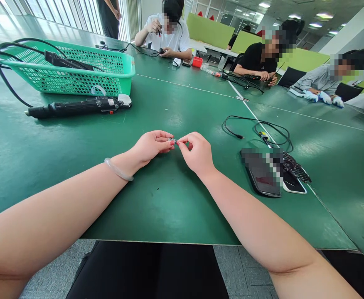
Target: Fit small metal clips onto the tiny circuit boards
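Observation:
Over the green table my left hand point(152, 147), with a pale bangle point(118, 169) on its wrist, holds a small cluster of silvery bits point(172, 140) between thumb and fingers. They are too small to name. My right hand point(197, 151) meets it from the right, thumb and forefinger pinched together at the edge of the cluster. Whatever sits in that pinch is hidden or too tiny to make out. Both hands hover near or rest on the tabletop; I cannot tell which.
Far left, a green plastic basket point(85, 85) has black cables and a black tool point(66, 61). An electric screwdriver point(79, 107) lies before it. To the right are a phone point(258, 178), a hair claw clip point(294, 166) and a coiled cable point(281, 128). People sit across the table.

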`<state>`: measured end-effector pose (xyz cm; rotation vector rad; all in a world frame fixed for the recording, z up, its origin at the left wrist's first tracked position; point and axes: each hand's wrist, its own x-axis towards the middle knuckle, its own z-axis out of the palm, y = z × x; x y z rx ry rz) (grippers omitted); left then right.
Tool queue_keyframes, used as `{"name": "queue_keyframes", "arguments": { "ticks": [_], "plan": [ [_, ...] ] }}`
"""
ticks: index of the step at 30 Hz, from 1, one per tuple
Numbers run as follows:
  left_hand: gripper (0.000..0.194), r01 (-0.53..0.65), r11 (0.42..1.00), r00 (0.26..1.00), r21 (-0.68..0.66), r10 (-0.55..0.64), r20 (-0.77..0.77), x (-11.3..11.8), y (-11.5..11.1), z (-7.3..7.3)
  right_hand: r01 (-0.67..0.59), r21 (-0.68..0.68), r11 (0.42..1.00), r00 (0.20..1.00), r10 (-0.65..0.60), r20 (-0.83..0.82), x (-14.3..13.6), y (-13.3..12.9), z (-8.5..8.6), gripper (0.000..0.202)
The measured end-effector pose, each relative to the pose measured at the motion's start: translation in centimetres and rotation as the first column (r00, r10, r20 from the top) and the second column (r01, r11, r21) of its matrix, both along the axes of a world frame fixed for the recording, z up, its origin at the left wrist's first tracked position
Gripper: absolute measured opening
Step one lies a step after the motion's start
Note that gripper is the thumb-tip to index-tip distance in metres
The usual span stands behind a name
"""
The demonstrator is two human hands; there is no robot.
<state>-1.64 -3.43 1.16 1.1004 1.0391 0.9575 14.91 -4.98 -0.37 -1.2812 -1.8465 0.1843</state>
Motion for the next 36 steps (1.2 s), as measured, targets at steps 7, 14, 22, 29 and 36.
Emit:
{"name": "queue_keyframes", "arguments": {
  "ticks": [7,14,22,29,36],
  "plan": [
    [0.022,-0.007,1.000,1.000,-0.020,0.007,0.002,0.06,0.07,0.01,0.021,-0.002,1.000,0.999,-0.021,0.036,-0.05,-0.04,-0.13,0.012],
    [0.024,-0.014,1.000,1.000,-0.006,0.014,0.006,0.04,0.16,-0.11,0.058,-0.052,0.997,0.996,-0.061,-0.060,-0.28,-0.13,-0.05,0.015],
    [0.021,-0.015,1.000,1.000,-0.006,0.015,-0.009,0.13,0.13,-0.03,0.034,-0.142,0.989,0.987,-0.056,-0.153,-0.12,0.11,-0.23,0.013],
    [0.019,-0.005,1.000,1.000,-0.003,0.005,0.000,0.05,0.11,0.01,0.043,-0.140,0.989,0.990,-0.061,-0.125,-0.12,-0.06,-0.19,0.014],
    [0.020,0.008,1.000,1.000,-0.006,-0.008,0.006,0.02,0.06,0.09,0.060,-0.159,0.985,0.989,-0.081,-0.122,-0.11,0.02,-0.17,0.015]
  ]
}}
